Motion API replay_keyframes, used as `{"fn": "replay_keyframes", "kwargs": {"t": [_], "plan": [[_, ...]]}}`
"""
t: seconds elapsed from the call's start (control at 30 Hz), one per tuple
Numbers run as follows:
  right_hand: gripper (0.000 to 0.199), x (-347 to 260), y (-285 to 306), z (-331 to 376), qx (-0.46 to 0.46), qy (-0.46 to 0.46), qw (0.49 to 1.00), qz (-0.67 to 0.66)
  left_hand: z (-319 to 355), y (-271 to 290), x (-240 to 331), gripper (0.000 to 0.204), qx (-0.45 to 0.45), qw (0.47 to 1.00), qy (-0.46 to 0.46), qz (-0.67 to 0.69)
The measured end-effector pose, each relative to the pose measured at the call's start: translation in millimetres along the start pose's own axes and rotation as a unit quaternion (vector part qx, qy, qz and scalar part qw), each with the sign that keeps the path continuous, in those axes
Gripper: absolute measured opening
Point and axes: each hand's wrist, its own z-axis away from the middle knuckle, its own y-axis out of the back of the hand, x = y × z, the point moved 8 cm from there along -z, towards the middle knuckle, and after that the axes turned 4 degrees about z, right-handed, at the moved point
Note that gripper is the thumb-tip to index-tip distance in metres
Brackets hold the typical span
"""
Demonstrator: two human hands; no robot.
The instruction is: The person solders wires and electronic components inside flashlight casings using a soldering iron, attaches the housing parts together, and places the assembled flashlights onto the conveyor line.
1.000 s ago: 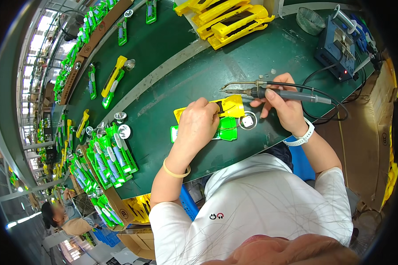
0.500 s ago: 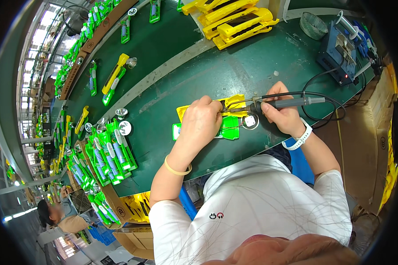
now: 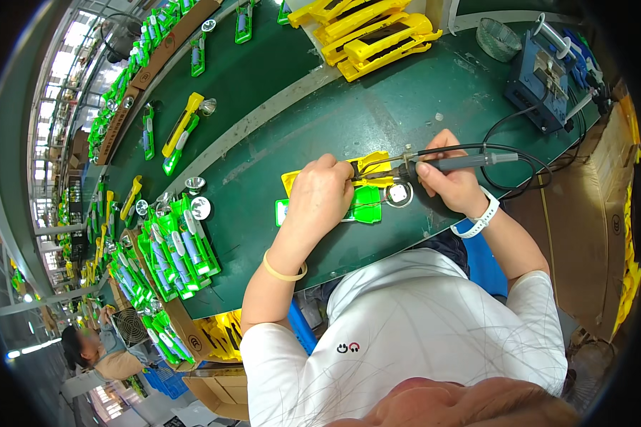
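Observation:
My right hand (image 3: 451,178) is closed around the grey handle of a soldering iron (image 3: 470,162). A thin tube runs alongside the iron, whose tip points left over a yellow plastic housing (image 3: 374,158). Bent over the housing's left part, my left hand (image 3: 320,191) has its fingers pressed together close to the tip; whatever they pinch is hidden. Nearer to me, a green housing (image 3: 367,205) lies against the yellow one, partly under my left hand. A round lamp reflector (image 3: 398,194) rests at its right end, and thin wires cross the green part.
A blue soldering station (image 3: 541,85) with a solder spool (image 3: 553,37) stands at the far right, beside a glass bowl (image 3: 498,40). Yellow housings (image 3: 384,46) are stacked at the back. Green lamp assemblies (image 3: 178,249) crowd the left. The iron's black cable (image 3: 530,186) loops at the right.
The view has shifted slightly, so the bench things appear a little further left. Both hands keep nearly the same pose, the iron's tip staying by the left fingertips.

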Motion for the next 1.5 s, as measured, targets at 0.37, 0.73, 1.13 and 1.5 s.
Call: {"fn": "replay_keyframes", "kwargs": {"t": [0.37,0.73,1.13,1.5], "plan": [[0.022,-23.8,9.6,-5.6,0.06,0.064,0.994,-0.066,0.0,-0.1,-0.3,0.006,0.005,1.0,-0.005,0.006],[0.027,5.9,-31.9,-35.8,0.002,-0.021,0.994,-0.107,1.1,-0.1,-0.3,0.005,-0.005,1.0,-0.004,0.001],[0.022,-12.7,16.1,-8.8,0.095,0.032,0.991,-0.087,5.3,5.6,-0.6,0.007,0.011,1.0,-0.003,0.014],[0.022,-1.5,6.8,-5.3,0.007,0.002,0.999,0.051,0.6,3.1,1.9,0.008,-0.011,1.0,0.01,0.005]]}}
